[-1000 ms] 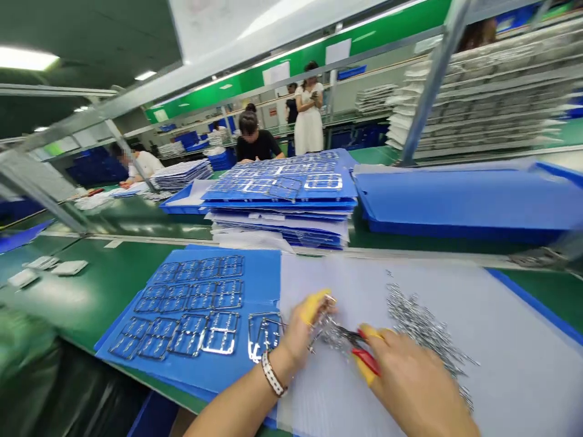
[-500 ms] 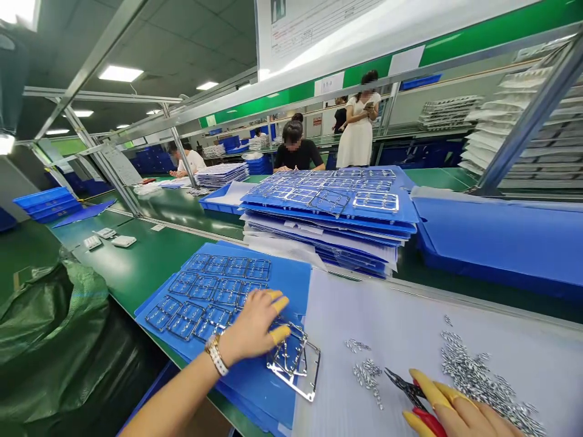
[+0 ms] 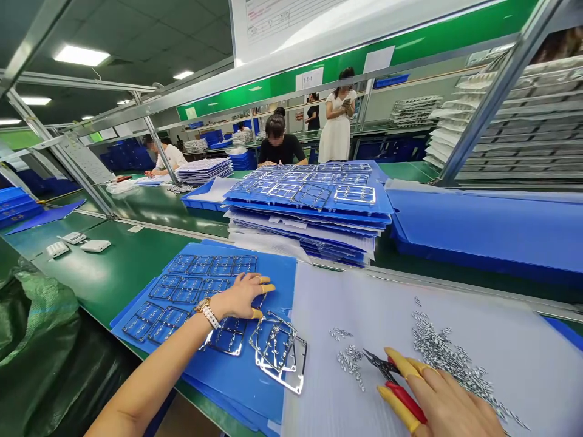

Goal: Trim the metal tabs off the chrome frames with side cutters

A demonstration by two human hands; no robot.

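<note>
My left hand (image 3: 239, 297), with yellow finger covers and a watch on its wrist, reaches over the blue sheet (image 3: 277, 273). Its fingers are apart above the rows of shiny metallic part frames (image 3: 184, 288); whether the fingertips touch one is hidden. Just below that hand, several loose frames (image 3: 277, 349) overlap at the sheet's right edge. My right hand (image 3: 449, 403) is closed around red-handled side cutters (image 3: 401, 394), their dark jaws parted and pointing left. Beside the jaws lies a small group of shiny little pieces (image 3: 350, 359) on the white sheet (image 3: 328, 406).
A larger heap of small shiny pieces (image 3: 449, 352) spreads to the right. Behind, a tall stack of blue sheets (image 3: 310, 212) bears more frames, with a blue bin (image 3: 483, 230) beside it. A green sack (image 3: 40, 340) stands at left. People are at work further back.
My left hand has moved up and left, off the overlapping frames, which now show more fully. My right hand still holds the side cutters. The whole view has shifted.
</note>
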